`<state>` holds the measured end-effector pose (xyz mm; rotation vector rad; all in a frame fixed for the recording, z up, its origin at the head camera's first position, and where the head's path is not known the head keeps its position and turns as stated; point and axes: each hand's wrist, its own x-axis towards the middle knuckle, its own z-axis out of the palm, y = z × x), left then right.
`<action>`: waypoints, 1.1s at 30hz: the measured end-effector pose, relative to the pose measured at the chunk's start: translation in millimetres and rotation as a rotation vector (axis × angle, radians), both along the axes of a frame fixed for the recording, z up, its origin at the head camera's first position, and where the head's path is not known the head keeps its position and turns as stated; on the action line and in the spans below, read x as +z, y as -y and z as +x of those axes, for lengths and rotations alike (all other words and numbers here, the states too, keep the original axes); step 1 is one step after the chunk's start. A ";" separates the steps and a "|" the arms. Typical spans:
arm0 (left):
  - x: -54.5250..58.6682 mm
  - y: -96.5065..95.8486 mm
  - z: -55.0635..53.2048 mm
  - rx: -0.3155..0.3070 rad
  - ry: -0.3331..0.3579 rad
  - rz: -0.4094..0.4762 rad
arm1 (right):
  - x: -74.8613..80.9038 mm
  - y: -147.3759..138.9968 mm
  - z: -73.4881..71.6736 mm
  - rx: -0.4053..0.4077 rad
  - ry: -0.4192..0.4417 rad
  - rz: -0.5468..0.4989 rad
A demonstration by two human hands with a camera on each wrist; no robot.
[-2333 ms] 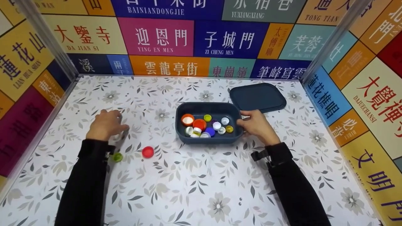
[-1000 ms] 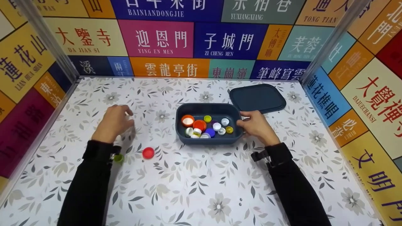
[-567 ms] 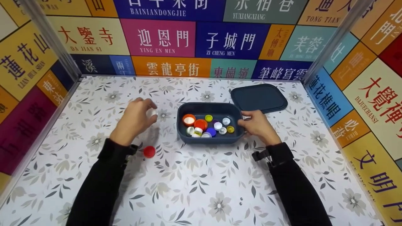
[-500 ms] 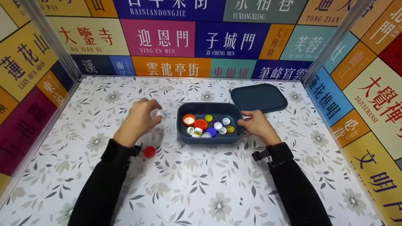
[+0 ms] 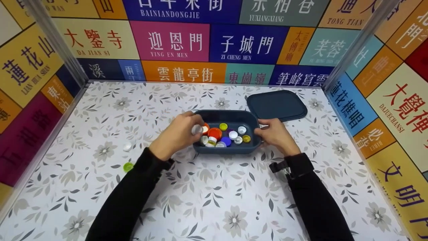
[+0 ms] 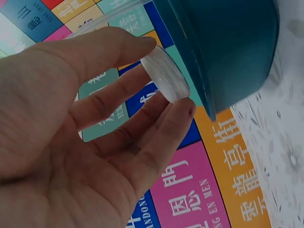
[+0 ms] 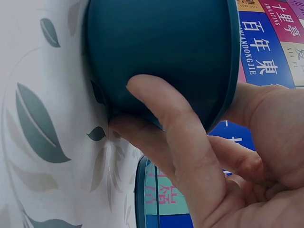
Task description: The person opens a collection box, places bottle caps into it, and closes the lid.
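Between thumb and fingertips my left hand pinches a whitish ribbed bottle cap, held up at the left rim of a dark blue box. My right hand grips the box's right end, with fingers against its outer wall in the right wrist view. Inside lie several caps, among them an orange cap, a blue cap, a yellow-green cap and a white cap. My left hand hides the box's left end in the head view.
Behind the box at right lies its dark blue lid. Left of my left arm, a green cap and a clear whitish cap rest on the flowered tabletop. Printed panels wall the back and sides.
My left hand has lifted the whitish cap from the left of the table and carried it right to the box. The red cap is now covered by my left arm. My right hand stays put.
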<state>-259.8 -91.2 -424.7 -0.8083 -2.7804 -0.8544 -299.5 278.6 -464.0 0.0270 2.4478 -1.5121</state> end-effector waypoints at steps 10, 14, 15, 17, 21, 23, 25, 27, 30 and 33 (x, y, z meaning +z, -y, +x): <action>-13.0 -19.0 -6.6 -0.060 -0.007 -0.059 | -0.2 2.1 -1.2 0.000 -0.009 0.000; -16.9 -19.4 -8.0 -0.056 0.009 -0.068 | 0.4 2.4 -1.4 -0.002 -0.009 0.006; -17.2 -19.5 -8.2 -0.055 0.014 -0.071 | 0.6 2.4 -1.3 -0.001 -0.009 0.005; -17.7 -19.4 -8.4 -0.057 0.015 -0.073 | 0.5 2.2 -1.0 -0.002 -0.008 0.004; -16.9 -19.0 -7.5 -0.060 0.022 -0.079 | -0.1 2.6 0.9 -0.003 -0.005 0.003; -16.3 -18.9 -6.8 -0.063 0.024 -0.083 | -0.8 3.0 1.5 -0.004 -0.003 0.000; -15.4 -18.8 -6.3 -0.066 0.022 -0.089 | -1.2 2.9 1.8 -0.003 0.002 -0.008; -14.5 -19.0 -5.8 -0.070 0.013 -0.091 | -1.1 2.4 2.0 -0.001 0.003 -0.016; -13.9 -19.3 -5.3 -0.068 -0.006 -0.093 | -1.0 1.3 1.9 -0.002 0.005 -0.021; -13.6 -20.0 -5.0 -0.062 -0.012 -0.090 | -0.3 0.2 1.7 -0.009 0.009 -0.016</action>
